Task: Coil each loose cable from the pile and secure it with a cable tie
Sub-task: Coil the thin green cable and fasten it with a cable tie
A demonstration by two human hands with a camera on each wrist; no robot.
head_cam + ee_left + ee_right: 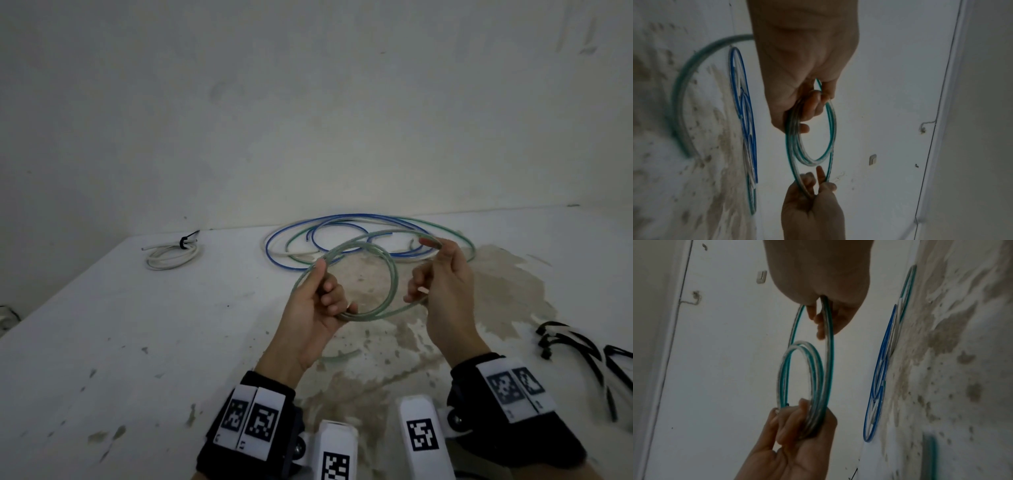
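Both hands hold the green cable (376,313) coil above the desk (137,325): left hand (318,305) grips it, right hand (442,277) pinches it.

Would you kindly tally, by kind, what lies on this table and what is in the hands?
White tied coil: 1
Green-striped coil, gripped by left hand and right hand: 1
Loose pile of blue, green and white cable: 1
Bunch of black cable ties, too tangled to count singly: 1
Total: 4
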